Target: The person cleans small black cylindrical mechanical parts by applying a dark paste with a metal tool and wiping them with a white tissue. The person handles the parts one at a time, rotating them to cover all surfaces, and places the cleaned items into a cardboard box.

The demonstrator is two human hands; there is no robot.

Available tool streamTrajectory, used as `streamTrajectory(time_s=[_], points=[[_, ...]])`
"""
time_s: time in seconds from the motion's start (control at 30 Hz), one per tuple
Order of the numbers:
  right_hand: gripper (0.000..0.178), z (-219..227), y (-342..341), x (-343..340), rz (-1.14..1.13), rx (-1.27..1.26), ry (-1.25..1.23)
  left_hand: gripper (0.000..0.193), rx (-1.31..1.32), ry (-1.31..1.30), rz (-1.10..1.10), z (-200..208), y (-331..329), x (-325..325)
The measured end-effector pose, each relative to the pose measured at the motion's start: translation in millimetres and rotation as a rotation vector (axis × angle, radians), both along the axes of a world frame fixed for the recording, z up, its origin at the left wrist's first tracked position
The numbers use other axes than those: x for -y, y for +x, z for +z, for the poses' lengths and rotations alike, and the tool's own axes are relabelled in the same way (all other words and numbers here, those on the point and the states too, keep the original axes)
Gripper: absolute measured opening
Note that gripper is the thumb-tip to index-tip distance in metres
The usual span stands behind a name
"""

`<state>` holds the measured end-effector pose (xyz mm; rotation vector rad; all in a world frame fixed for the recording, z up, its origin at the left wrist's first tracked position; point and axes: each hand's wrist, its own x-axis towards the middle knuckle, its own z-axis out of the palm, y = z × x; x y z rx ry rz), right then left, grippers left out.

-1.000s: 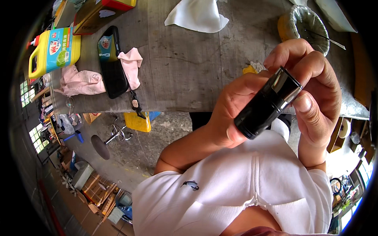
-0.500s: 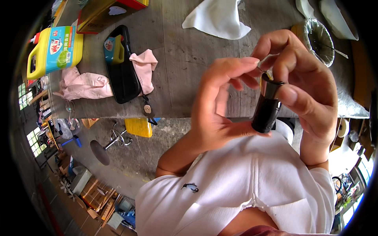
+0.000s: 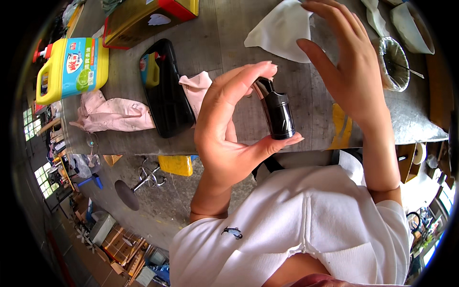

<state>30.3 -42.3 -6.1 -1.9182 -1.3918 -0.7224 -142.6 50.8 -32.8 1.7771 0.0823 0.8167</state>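
My left hand (image 3: 224,119) holds a small glossy black cylinder (image 3: 277,112) with a notched, slanted top. Its bottom rests on my thumb and its upper end is against my fingertips, so it stands nearly upright above the table. Off to the right, my right hand (image 3: 346,67) is open and holds nothing I can see, its thumb spread from the fingers. Those fingers overlap the edge of a white cloth (image 3: 279,33); whether they touch it I cannot tell.
On the grey table (image 3: 229,43) lie a black phone-shaped tray (image 3: 167,105) and a pink cloth (image 3: 117,115). A yellow detergent jug (image 3: 79,69) and a gold-and-red tin (image 3: 148,24) stand at left. At right are a plastic-lined bin (image 3: 394,64) and a white bowl (image 3: 413,31).
My right hand has let go of the black cylinder, opened and moved up toward the white cloth. My left hand, now holding the cylinder alone, has shifted left.
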Motion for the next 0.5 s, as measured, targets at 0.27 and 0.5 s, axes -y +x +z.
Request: streamTrajectory(time_s=[0.27, 0.5], points=[[0.019, -24, -3, 20, -0.099, -0.405, -0.328, 0.089, 0.083, 0.197, 0.004, 14, -1, -14], [0.01, 13, -26, 27, 0.258, -0.93, -0.024, 0.083, 0.044, 0.309, 0.025, 28, -2, -17]])
